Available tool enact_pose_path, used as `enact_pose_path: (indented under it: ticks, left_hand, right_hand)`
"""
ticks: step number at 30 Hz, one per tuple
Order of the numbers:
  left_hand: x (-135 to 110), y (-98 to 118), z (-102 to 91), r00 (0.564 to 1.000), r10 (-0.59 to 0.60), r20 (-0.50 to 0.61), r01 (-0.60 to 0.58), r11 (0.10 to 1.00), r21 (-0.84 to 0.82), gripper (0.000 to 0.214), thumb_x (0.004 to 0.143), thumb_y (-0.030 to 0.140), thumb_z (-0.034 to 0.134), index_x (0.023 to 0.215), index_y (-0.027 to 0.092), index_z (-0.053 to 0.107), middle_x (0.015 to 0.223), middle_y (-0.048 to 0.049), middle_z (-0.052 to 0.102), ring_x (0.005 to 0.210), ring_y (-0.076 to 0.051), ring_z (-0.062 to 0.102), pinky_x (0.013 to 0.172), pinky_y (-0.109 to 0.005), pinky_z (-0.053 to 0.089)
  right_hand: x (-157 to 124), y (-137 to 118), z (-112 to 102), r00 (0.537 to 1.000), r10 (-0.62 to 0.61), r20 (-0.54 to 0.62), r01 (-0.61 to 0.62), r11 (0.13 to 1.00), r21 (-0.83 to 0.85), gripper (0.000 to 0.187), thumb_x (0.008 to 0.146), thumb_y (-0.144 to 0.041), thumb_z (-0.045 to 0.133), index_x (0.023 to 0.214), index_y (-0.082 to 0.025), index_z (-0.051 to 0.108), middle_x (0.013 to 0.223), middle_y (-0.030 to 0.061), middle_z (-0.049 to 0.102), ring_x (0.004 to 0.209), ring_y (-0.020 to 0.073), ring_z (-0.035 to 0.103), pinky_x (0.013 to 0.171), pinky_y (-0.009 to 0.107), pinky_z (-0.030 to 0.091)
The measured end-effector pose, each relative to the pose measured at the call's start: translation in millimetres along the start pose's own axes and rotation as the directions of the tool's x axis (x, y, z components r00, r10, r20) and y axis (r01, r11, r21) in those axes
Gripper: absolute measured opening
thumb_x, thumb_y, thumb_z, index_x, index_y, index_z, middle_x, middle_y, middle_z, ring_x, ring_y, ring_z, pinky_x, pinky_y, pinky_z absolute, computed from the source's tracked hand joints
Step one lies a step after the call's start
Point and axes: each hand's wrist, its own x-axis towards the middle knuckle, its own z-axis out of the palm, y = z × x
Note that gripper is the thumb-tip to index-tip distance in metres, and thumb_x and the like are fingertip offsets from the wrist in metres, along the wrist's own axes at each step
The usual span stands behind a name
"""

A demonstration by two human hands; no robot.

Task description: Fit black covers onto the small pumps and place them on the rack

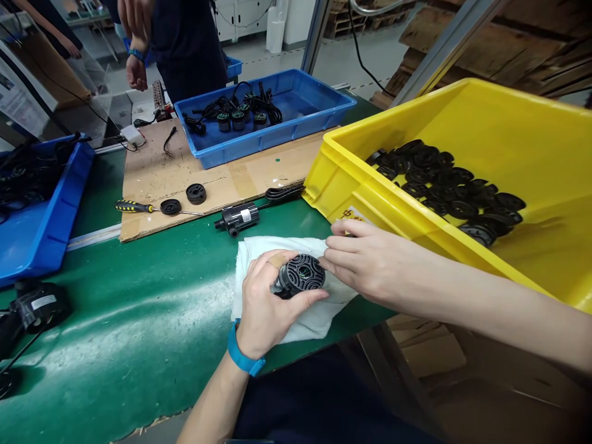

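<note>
My left hand (266,302), with a blue wristband, is wrapped round a black round part (303,274) whose grooved, maze-like face is turned up. Just right of that part is my right hand (358,256), its fingers bent and pressed together by the rim. What those fingers hold, if anything, is hidden. Beneath both hands lies a folded white cloth (252,250). A small black pump (239,217) with a white label rests on the green table beyond the cloth, with a coiled black cable (284,192) beside it.
To the right stands a yellow bin (462,105) holding many black discs (462,191). A blue tray (259,145) with cabled parts sits on cardboard (152,166), near a screwdriver (134,206) and two black rings (196,193). Another blue tray (55,228) is left. A co-worker (185,49) stands behind.
</note>
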Motion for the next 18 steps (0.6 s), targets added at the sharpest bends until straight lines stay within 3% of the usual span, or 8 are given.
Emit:
enact_pose_path:
  ticks: [9,18]
  left_hand:
    - [-5.1,-5.1,7.9,0.998,0.024,-0.058,-0.023,1.0,0.009,0.056,0.073,0.043,0.088,0.12,0.021,0.066,0.115,-0.0097,0.07,0.111,-0.026,0.066,0.098,-0.043,0.055]
    - [-2.4,2.9,0.5,0.992,0.126,-0.005,-0.124,0.981,0.149,0.044,0.083,0.032,0.081,0.12,0.018,0.062,0.115,-0.0111,0.071,0.11,-0.024,0.069,0.096,-0.038,0.059]
  right_hand:
    - [-1.3,0.6,2.7,1.0,0.007,0.015,-0.007,1.0,-0.017,0.047,0.101,-0.003,0.036,0.068,-0.017,0.066,0.063,0.003,0.051,0.068,0.0201,0.043,0.082,0.039,0.036]
    - [3.7,-0.9,-4.7,0.997,-0.006,0.083,0.012,0.997,-0.07,0.039,0.099,-0.004,0.043,0.069,-0.017,0.065,0.064,0.0016,0.051,0.069,0.0186,0.043,0.082,0.039,0.032]
